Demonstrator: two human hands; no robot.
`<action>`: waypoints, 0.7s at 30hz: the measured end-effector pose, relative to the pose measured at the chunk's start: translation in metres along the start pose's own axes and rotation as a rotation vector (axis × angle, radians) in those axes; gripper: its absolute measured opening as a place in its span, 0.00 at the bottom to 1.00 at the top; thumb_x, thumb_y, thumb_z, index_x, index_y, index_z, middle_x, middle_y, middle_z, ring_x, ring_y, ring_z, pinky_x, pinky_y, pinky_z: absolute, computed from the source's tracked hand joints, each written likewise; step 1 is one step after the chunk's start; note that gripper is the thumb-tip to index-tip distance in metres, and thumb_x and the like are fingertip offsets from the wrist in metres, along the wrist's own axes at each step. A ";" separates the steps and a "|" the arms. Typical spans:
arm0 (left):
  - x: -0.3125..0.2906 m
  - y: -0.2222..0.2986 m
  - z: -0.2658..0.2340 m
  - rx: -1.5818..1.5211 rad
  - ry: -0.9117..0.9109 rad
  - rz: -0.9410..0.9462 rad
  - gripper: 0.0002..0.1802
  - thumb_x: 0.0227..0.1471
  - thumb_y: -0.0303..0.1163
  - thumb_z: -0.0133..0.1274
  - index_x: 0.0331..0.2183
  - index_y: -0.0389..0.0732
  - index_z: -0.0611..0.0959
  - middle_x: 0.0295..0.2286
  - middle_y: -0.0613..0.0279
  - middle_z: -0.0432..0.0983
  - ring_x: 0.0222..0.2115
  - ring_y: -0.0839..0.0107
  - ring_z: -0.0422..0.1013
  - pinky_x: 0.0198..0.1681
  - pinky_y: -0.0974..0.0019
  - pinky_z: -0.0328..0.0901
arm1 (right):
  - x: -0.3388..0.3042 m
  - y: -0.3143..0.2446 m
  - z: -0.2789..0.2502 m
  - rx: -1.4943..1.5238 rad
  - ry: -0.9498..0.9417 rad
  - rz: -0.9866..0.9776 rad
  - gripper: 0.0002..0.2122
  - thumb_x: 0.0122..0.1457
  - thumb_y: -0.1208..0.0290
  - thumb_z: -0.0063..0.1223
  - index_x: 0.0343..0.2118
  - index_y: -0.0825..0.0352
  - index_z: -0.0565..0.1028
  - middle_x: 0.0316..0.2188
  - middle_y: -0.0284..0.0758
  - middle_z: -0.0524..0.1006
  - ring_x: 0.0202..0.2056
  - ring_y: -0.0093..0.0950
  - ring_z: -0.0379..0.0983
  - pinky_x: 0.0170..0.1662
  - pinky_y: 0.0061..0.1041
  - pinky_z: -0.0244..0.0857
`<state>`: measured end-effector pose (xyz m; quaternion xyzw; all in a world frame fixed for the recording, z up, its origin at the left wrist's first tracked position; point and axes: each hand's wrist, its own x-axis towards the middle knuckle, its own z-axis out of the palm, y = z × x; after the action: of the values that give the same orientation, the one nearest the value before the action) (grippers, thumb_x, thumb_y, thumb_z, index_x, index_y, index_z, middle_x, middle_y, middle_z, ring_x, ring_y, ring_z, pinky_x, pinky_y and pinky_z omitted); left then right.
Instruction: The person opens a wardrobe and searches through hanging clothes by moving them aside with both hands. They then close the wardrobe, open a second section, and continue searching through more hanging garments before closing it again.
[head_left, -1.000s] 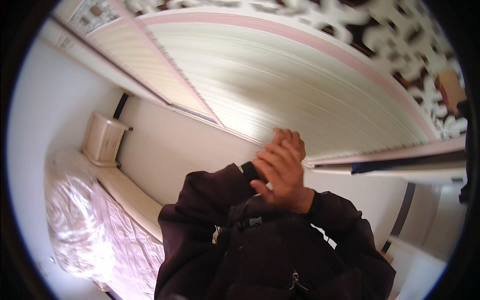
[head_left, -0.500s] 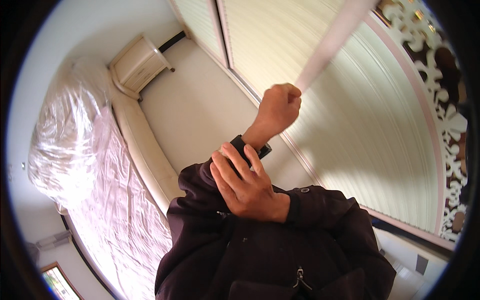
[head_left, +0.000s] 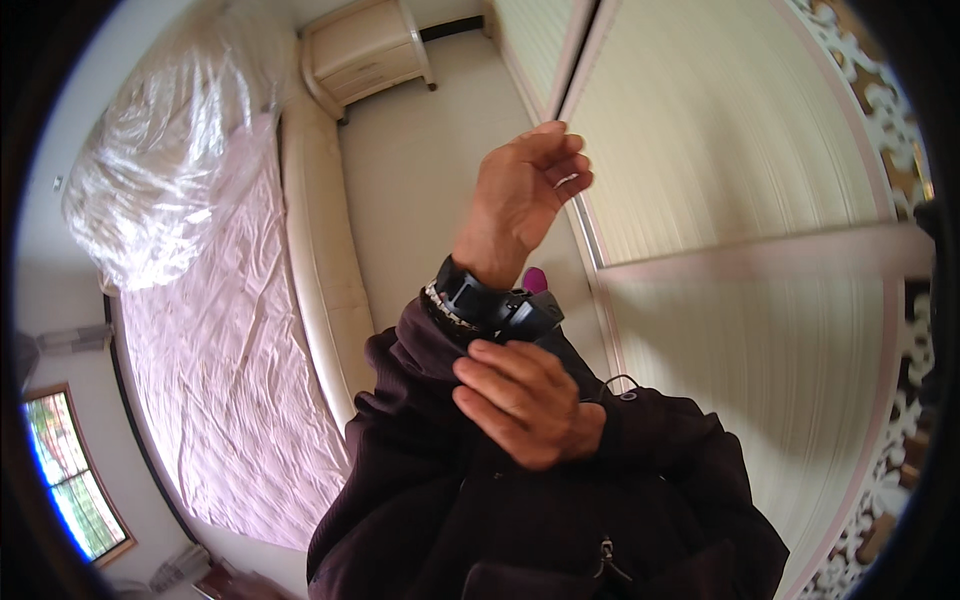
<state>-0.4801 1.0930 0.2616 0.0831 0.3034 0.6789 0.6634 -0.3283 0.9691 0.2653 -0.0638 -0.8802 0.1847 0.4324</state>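
My left hand (head_left: pixel 525 190) is raised in front of the wardrobe doors. Its fingers are loosely curled with gaps between them, and I see nothing in them. A black wristband (head_left: pixel 470 295) circles that wrist, with a metal-link bracelet (head_left: pixel 445 312) beside it at the cuff and a boxy black device (head_left: pixel 532 316) on its side. Just below the device is my right hand (head_left: pixel 530 400), back up, fingers stretched towards the left sleeve (head_left: pixel 410 345). Its fingertips are close to the sleeve and device; whether they touch is unclear. Its thumb is hidden.
On the left, a bed (head_left: pixel 220 370) has a pinkish wrinkled cover, a padded side rail (head_left: pixel 315 220) and clear plastic sheeting (head_left: pixel 190 150). A cream nightstand (head_left: pixel 365 55) stands beyond. Sliding wardrobe doors (head_left: pixel 730 140) line the right. A magenta shoe tip (head_left: pixel 535 280) shows on the floor.
The view has turned. My left hand has loosened from a fist. My right hand has slid from the black wristband down towards the sleeve.
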 end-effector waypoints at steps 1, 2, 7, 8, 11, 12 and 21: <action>0.005 0.002 0.001 0.076 0.048 0.023 0.07 0.62 0.28 0.52 0.40 0.36 0.78 0.31 0.62 0.80 0.30 0.66 0.77 0.40 0.60 0.74 | 0.003 0.014 -0.003 0.036 0.043 -0.010 0.12 0.56 0.76 0.60 0.42 0.73 0.79 0.46 0.48 0.79 0.49 0.44 0.77 0.48 0.40 0.73; 0.019 0.005 0.005 0.340 0.032 0.198 0.07 0.60 0.28 0.54 0.39 0.35 0.80 0.34 0.56 0.81 0.29 0.61 0.78 0.37 0.59 0.74 | 0.011 0.036 -0.008 0.076 0.063 -0.013 0.11 0.54 0.78 0.62 0.41 0.71 0.79 0.44 0.45 0.80 0.47 0.42 0.79 0.47 0.39 0.73; 0.063 0.002 0.024 2.198 -0.134 0.934 0.03 0.43 0.20 0.56 0.23 0.37 0.78 0.23 0.54 0.76 0.24 0.58 0.76 0.32 0.58 0.70 | 0.051 0.107 -0.025 -0.025 0.208 -0.008 0.08 0.55 0.77 0.62 0.38 0.68 0.80 0.40 0.41 0.81 0.42 0.39 0.79 0.50 0.41 0.71; 0.073 -0.001 0.027 2.330 -0.166 0.838 0.03 0.44 0.22 0.57 0.22 0.38 0.78 0.23 0.56 0.76 0.25 0.61 0.76 0.33 0.58 0.70 | 0.062 0.122 -0.025 -0.067 0.216 -0.014 0.07 0.55 0.76 0.62 0.37 0.67 0.80 0.39 0.41 0.81 0.42 0.40 0.79 0.48 0.43 0.70; 0.088 -0.006 0.025 2.664 -0.283 0.697 0.03 0.46 0.25 0.58 0.24 0.38 0.80 0.24 0.56 0.76 0.26 0.62 0.76 0.34 0.54 0.69 | 0.093 0.163 -0.028 -0.073 0.100 -0.003 0.10 0.55 0.72 0.63 0.39 0.69 0.80 0.39 0.41 0.81 0.42 0.40 0.79 0.52 0.43 0.69; 0.094 -0.007 0.026 2.736 -0.327 0.644 0.03 0.46 0.26 0.58 0.24 0.38 0.80 0.24 0.55 0.77 0.27 0.61 0.76 0.34 0.53 0.69 | 0.104 0.176 -0.027 -0.020 0.034 0.044 0.12 0.55 0.70 0.64 0.39 0.70 0.80 0.38 0.41 0.81 0.41 0.39 0.79 0.51 0.42 0.69; 0.149 0.022 0.018 2.891 -0.513 0.357 0.09 0.48 0.32 0.59 0.30 0.36 0.85 0.27 0.50 0.79 0.30 0.53 0.77 0.36 0.46 0.68 | 0.172 0.243 0.011 0.298 -0.552 0.181 0.21 0.47 0.61 0.72 0.40 0.69 0.79 0.35 0.36 0.79 0.36 0.36 0.78 0.49 0.40 0.65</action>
<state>-0.5050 1.2415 0.2444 0.8071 0.5640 -0.1675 -0.0492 -0.4549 1.2373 0.2940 -0.0254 -0.9183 0.3596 0.1637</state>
